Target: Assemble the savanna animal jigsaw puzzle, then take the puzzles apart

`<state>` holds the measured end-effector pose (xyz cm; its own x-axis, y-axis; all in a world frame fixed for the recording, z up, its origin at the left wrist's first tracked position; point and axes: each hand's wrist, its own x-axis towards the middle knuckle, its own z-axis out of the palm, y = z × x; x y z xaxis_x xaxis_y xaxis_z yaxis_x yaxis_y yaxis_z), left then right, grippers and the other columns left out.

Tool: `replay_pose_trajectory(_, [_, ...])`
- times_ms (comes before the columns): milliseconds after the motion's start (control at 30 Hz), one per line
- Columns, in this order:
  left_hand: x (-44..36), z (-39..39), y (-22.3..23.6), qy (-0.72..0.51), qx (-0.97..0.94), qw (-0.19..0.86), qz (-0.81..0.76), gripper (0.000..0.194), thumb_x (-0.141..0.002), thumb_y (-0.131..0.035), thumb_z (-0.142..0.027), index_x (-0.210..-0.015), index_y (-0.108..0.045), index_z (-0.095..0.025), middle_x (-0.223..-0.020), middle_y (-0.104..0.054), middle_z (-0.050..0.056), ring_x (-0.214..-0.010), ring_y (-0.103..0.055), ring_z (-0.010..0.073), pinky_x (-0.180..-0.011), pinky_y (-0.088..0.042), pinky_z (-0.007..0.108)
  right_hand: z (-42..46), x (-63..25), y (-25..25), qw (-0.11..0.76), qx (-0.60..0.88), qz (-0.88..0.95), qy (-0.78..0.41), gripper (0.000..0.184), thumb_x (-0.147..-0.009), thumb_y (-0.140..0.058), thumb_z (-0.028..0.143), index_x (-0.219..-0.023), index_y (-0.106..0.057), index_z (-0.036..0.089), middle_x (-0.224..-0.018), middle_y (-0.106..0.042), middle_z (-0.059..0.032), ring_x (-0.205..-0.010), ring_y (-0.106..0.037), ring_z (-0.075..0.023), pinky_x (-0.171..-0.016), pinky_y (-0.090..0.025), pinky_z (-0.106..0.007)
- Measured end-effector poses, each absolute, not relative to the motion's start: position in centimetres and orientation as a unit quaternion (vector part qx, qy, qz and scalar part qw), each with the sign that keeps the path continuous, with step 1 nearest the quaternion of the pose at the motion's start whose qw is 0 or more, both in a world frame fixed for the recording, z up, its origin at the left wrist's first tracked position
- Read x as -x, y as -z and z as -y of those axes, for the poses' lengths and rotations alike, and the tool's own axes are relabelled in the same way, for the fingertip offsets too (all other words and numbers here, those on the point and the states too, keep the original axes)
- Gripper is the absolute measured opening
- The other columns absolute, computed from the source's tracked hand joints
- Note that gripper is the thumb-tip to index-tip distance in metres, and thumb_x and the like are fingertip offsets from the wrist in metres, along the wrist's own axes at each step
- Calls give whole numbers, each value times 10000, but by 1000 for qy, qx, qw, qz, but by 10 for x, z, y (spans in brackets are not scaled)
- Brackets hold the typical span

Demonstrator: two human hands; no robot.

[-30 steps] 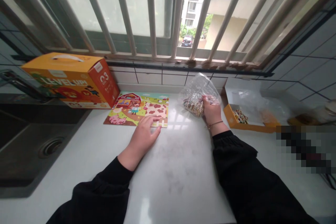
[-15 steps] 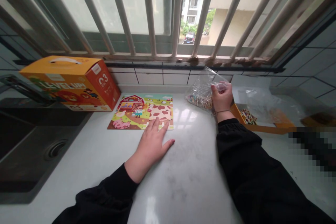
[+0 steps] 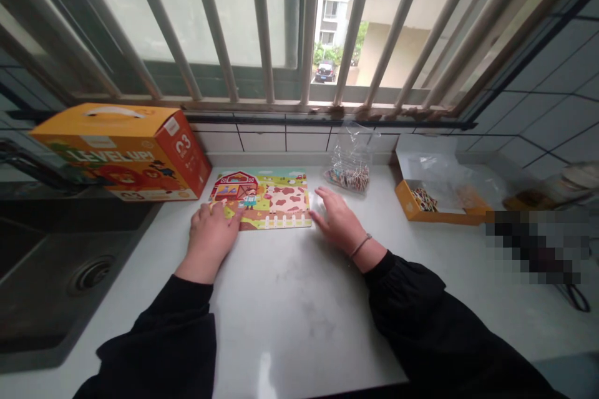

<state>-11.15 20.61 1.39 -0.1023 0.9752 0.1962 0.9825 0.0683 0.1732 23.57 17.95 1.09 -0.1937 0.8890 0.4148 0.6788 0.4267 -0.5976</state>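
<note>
A farm picture puzzle (image 3: 285, 197) with a red barn, a farmer and a spotted cow lies flat on the counter. My left hand (image 3: 211, 234) rests over its lower left corner, fingers apart and covering part of the picture. At the opposite side my right hand (image 3: 337, 219) is open, with the thumb by the puzzle's right edge and the other fingers stretched forward. Just behind those fingers stands a clear plastic bag (image 3: 350, 165) of small colourful pieces, with no hand on it.
An orange carton (image 3: 116, 153) stands at the back left beside a dark sink (image 3: 42, 299). On the right, an open orange box (image 3: 449, 217) holds more pieces and plastic wrapping. Window bars (image 3: 264, 31) rise behind the white counter (image 3: 290, 318).
My right hand has let go of the plastic bag and come to the puzzle's right edge. My left hand has moved left, from below the cow to the lower left corner.
</note>
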Motion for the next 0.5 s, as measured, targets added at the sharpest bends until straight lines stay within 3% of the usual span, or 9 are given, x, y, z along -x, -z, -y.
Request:
replay_pose_trajectory(133, [112, -206, -16, 138, 663, -6, 736, 688, -1072, -474, -559, -1497, -627, -40, -1437, -674, 332, -1394, -601, 488, -1197, -456, 599, -166, -205, 1, 340, 548, 742, -183, 764, -1033, -651, 507, -1674, -470, 132, -1665, -582, -265, -1555, -547, -424, -1316, -418, -634])
replay_pose_trajectory(233, [105, -203, -25, 151, 656, -31, 739, 621, -1047, -522, -523, -1438, -648, -58, -1372, -717, 315, -1341, -645, 483, -1172, -481, 591, -163, -203, -2, 345, 591, 703, -193, 730, -1056, -617, 528, -1656, -473, 137, -1616, -632, -260, -1485, -612, -419, -1245, -482, -602])
replay_pose_trajectory(400, [110, -201, -39, 184, 624, -100, 753, 524, -1009, -575, -543, -1324, -670, -136, -1265, -771, 256, -1228, -720, 439, -1075, -547, 527, -168, -229, -10, 407, 663, 557, -290, 525, -1034, -673, 483, -1443, -590, 164, -1197, -836, -173, -1148, -788, -328, -1036, -594, -480])
replay_pose_trajectory(500, [121, -202, -44, 208, 575, -165, 774, 490, -982, -607, -593, -1235, -692, -181, -1132, -810, 192, -1080, -771, 396, -919, -581, 455, -170, -250, -8, 431, 685, 471, -350, 460, -991, -722, 480, -1328, -631, 180, -952, -826, -93, -895, -808, -272, -820, -640, -397])
